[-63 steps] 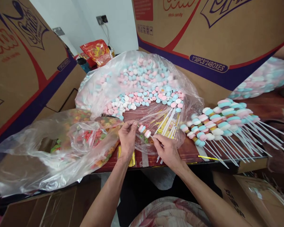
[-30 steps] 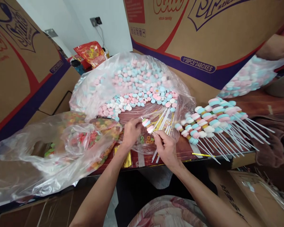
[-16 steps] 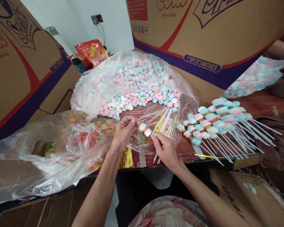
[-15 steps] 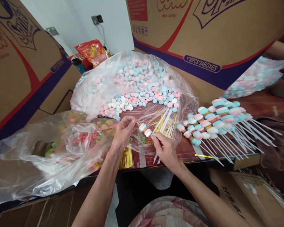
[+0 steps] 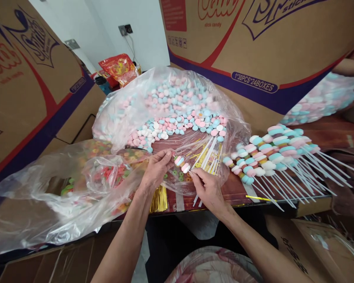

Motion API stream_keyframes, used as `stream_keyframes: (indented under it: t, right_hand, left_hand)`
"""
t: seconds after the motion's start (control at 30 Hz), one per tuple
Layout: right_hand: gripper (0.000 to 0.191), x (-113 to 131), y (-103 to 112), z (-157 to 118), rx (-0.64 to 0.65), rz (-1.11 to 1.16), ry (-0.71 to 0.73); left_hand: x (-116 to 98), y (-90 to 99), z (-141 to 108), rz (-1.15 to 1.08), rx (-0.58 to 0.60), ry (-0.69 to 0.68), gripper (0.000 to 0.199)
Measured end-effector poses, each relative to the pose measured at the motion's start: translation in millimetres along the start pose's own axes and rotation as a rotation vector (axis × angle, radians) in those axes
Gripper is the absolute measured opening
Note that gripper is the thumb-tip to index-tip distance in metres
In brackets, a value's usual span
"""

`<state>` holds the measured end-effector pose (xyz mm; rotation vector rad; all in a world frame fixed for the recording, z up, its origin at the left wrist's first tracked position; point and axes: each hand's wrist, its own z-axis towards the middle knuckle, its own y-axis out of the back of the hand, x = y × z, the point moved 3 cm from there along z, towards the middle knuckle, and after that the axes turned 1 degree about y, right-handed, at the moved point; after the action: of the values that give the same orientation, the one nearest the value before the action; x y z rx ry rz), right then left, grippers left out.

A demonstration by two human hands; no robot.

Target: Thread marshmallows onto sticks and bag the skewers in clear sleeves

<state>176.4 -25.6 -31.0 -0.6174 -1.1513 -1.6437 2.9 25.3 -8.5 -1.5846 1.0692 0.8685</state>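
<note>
A short skewer of pink, blue and white candies (image 5: pixel 182 164) spans the gap between my hands. My right hand (image 5: pixel 208 188) pinches its stick at the lower right end. At the upper left end, the fingers of my left hand (image 5: pixel 159 165) are pressed together at the tip, around a small reddish piece that is mostly hidden. Behind them lies a big clear bag of pastel candies (image 5: pixel 177 94), spilling toward me. White sticks (image 5: pixel 207 154) and gold strips lie just beyond my right hand, with small green and orange rings (image 5: pixel 177 174) under the plastic below the skewer.
Finished-looking candy skewers (image 5: pixel 271 153) are piled at right, sticks toward me. A clear bag of gummy rings (image 5: pixel 106 173) lies left. Gold ties (image 5: pixel 158 199) hang at the table edge. Large cartons (image 5: pixel 253 51) stand behind; another person's arm (image 5: pixel 349 66) shows far right.
The view has shifted slightly, so everything sits a little lower and further right. Both hands keep their hold at the skewer's ends, and the skewer looks nearly the same.
</note>
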Motion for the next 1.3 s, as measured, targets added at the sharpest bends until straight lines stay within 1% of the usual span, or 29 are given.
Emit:
stream_keyframes:
  t: [0.1, 0.2, 0.33, 0.43, 0.5, 0.57, 0.6, 0.63, 0.67, 0.7, 0.73, 0.77, 0.83, 0.87, 1.0, 1.2, 1.3]
  right_hand:
    - [0.02, 1, 1, 0, -0.028, 0.003, 0.022]
    - [0.018, 3, 3, 0, -0.068, -0.011, 0.054]
    - [0.017, 4, 6, 0, -0.105, -0.036, 0.068]
    - [0.018, 3, 7, 1, -0.114, -0.064, 0.057]
    - [0.019, 2, 7, 2, -0.128, -0.074, 0.035]
    - [0.019, 1, 8, 2, -0.148, -0.067, 0.019]
    - [0.018, 2, 8, 2, -0.155, -0.062, 0.016]
    - [0.018, 2, 8, 3, -0.161, -0.057, 0.015]
    - [0.019, 2, 8, 3, -0.164, -0.052, 0.014]
    - [0.019, 2, 7, 3, -0.164, -0.045, 0.012]
    - [0.019, 2, 7, 3, -0.161, -0.037, 0.01]
    - [0.019, 2, 6, 3, -0.155, -0.029, 0.007]
    - [0.018, 0, 5, 2, -0.146, -0.017, -0.002]
    - [0.018, 0, 4, 2, -0.142, -0.014, -0.006]
    - [0.018, -2, 2, 2, -0.127, -0.001, -0.013]
    - [0.017, -1, 2, 3, -0.123, -0.003, -0.002]
    - [0.017, 0, 2, 3, -0.119, -0.012, 0.005]
  left_hand:
    - [5, -5.2, -1, -0.05, 0.01, 0.052, 0.028]
    - [16, -15.6, -5, -0.131, 0.002, 0.102, 0.029]
    - [29, -33.1, -13, -0.165, 0.022, 0.112, 0.028]
    - [30, -39.9, -14, -0.109, 0.074, 0.091, 0.029]
    - [22, -37.3, -5, 0.003, 0.096, 0.035, 0.031]
    - [8, -27.4, 14, 0.206, 0.034, -0.096, 0.033]
    - [-2, -19.8, 26, 0.351, -0.063, -0.208, 0.031]
    - [-13, -12.7, 38, 0.542, -0.154, -0.328, 0.026]
    - [-22, -6.5, 50, 0.756, -0.235, -0.425, 0.021]
    - [-30, -0.5, 61, 0.959, -0.338, -0.501, 0.02]
    - [-35, 3.9, 71, 1.147, -0.385, -0.534, 0.025]
    - [-37, 7.4, 81, 1.281, -0.388, -0.537, 0.03]
    - [-37, 13.6, 93, 1.382, -0.373, -0.53, 0.034]
    - [-35, 15.9, 96, 1.397, -0.359, -0.524, 0.034]
    - [-27, 21.0, 97, 1.449, -0.325, -0.52, 0.033]
    - [-23, 20.4, 100, 1.496, -0.238, -0.518, 0.027]
    - [-23, 18.6, 104, 1.501, -0.223, -0.514, 0.026]
